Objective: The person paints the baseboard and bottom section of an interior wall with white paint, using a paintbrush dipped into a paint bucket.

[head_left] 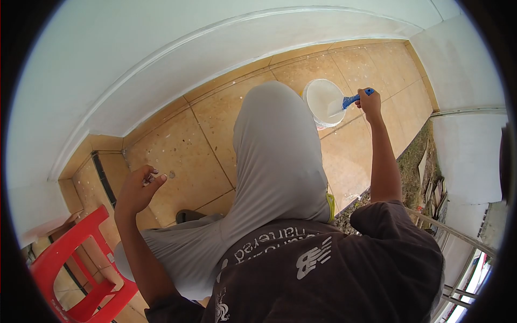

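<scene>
My right hand (pixel 369 102) is closed round the blue handle of a paintbrush (pixel 351 100). The brush's whitish bristle end reaches over the rim and into a white bucket (pixel 309 107) standing on the floor past my raised knee. Pale material, apparently paint, shows inside the bucket. On the other side, my left hand (pixel 139 188) hovers above the tiles with loosely curled fingers and the thumb apart. White smears mark its fingertips, and I see nothing held in it.
A red plastic chair (pixel 51 264) stands at lower left. Paint-spotted tan tiles (pixel 177 145) run along a white wall (pixel 177 70) with a tile skirting. At right, past the tile edge, are rough ground (pixel 416 156), stacked scraps (pixel 433 194) and metal rails (pixel 458 231).
</scene>
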`<control>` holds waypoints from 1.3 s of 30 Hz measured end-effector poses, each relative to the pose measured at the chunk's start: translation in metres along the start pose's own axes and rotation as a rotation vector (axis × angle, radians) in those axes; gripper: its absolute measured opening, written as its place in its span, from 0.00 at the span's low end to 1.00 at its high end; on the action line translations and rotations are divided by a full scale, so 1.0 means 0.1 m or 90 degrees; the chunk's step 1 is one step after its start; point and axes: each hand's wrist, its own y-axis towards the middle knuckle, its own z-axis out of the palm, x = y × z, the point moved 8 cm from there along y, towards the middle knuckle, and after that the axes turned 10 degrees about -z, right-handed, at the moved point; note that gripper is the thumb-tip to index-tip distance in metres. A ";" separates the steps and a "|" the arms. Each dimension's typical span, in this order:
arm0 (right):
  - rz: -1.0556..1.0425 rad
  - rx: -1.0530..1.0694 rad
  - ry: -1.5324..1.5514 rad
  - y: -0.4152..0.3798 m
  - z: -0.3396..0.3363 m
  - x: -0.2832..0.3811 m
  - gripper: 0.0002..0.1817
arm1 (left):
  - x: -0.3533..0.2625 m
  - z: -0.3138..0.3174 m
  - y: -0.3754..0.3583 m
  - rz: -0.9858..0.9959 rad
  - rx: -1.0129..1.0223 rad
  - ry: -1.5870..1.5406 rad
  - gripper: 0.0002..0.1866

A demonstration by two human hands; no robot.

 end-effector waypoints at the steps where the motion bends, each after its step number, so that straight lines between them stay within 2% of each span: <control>1: 0.008 0.008 -0.022 0.00 0.00 -0.03 0.12 | 0.00 0.00 0.00 0.002 0.000 0.000 0.24; 13: -0.029 0.045 -0.137 0.02 -0.08 0.09 0.13 | -0.01 -0.01 -0.01 0.008 -0.005 -0.009 0.24; 31: 0.029 0.067 -0.066 0.21 -0.26 -0.16 0.13 | 0.04 -0.01 -0.01 -0.010 -0.001 0.000 0.24; 34: 0.106 0.057 0.010 0.27 -0.37 -0.40 0.10 | 0.04 -0.01 -0.01 -0.010 -0.005 -0.009 0.24; 37: 0.229 0.047 0.236 0.29 -0.46 -0.87 0.07 | 0.03 0.00 -0.01 -0.008 0.001 -0.013 0.24; 39: 0.267 0.042 0.397 0.23 -0.47 -1.14 0.07 | 0.03 0.01 0.00 -0.007 0.007 -0.012 0.22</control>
